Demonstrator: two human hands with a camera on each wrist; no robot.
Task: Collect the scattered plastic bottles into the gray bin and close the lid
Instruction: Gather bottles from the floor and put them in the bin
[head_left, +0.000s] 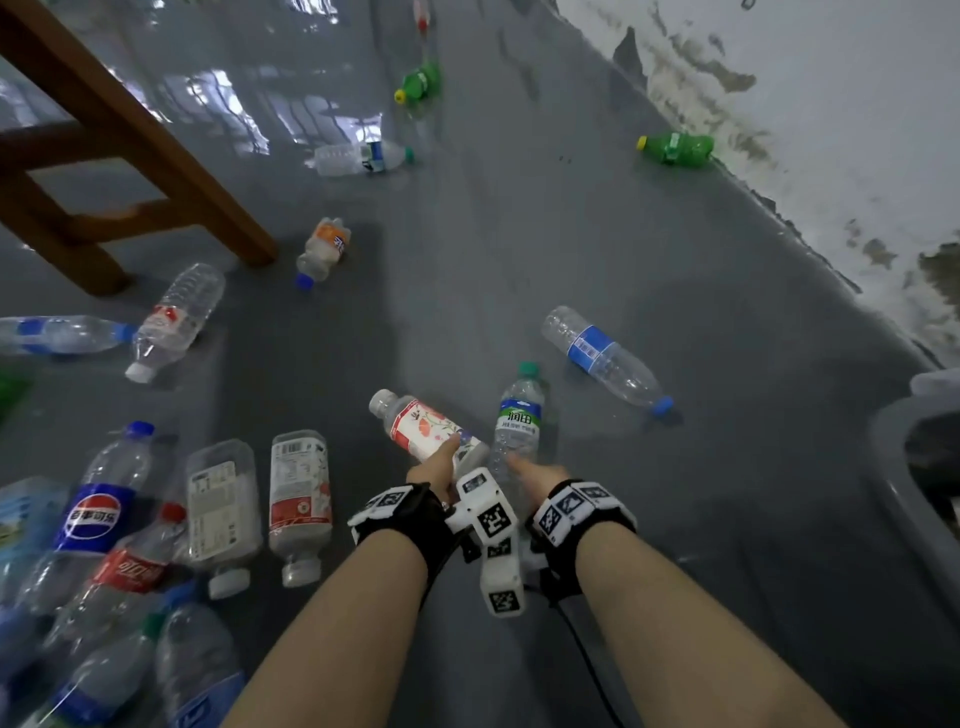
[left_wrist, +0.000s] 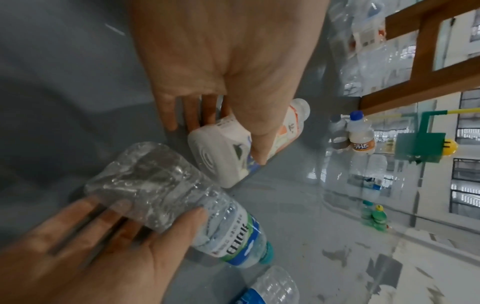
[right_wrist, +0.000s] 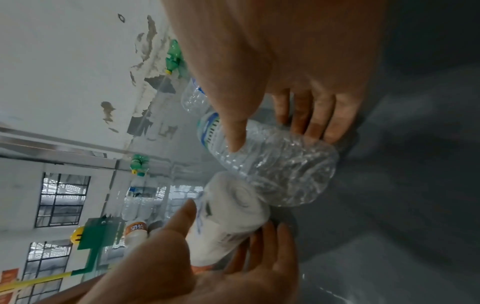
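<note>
Your left hand (head_left: 434, 470) clamps the white flowered bottle (head_left: 423, 428) and your right hand (head_left: 540, 475) the green-capped bottle (head_left: 519, 415), both by the base, left of the gray bin (head_left: 893, 467), ready for carrying across.

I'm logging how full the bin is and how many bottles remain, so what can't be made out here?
- Gray bin: head view, cut off by the right edge; contents and lid unseen.
- Bottle pile: head view, cut off at the left and bottom edges, overlapping; no count.
- Far bottle: head view, too small and cut off by the top edge.
</note>
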